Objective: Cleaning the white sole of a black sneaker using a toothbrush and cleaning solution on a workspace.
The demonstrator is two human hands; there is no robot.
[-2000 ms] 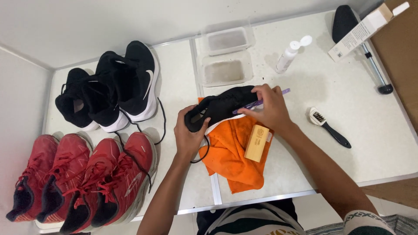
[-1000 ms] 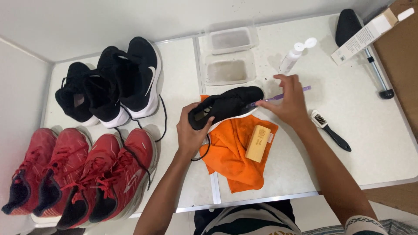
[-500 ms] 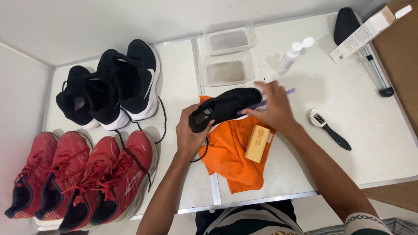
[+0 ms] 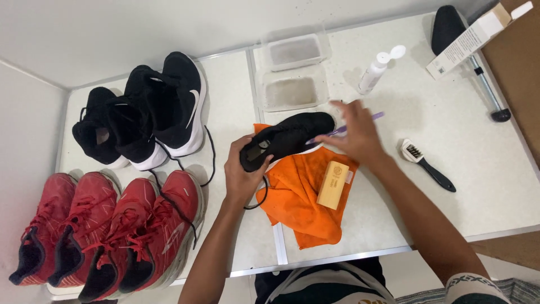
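Left hand [image 4: 243, 174] grips the black shoe [image 4: 287, 138] at its heel, just above the orange cloth [image 4: 298, 200]. Right hand [image 4: 354, 135] pinches a purple toothbrush [image 4: 360, 123] at the toe. Risk: a hard stroke could twist the shoe loose, toppling the wooden block [image 4: 332, 184] on the cloth.

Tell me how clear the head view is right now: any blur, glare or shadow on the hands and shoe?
Head view: right hand is motion-blurred at the fingers, with the purple brush in it smeared; left hand and black shoe are sharp. Lighting is even, no glare; soft shadows fall on the table beside the bottle. Shoe detail is lost in the black.
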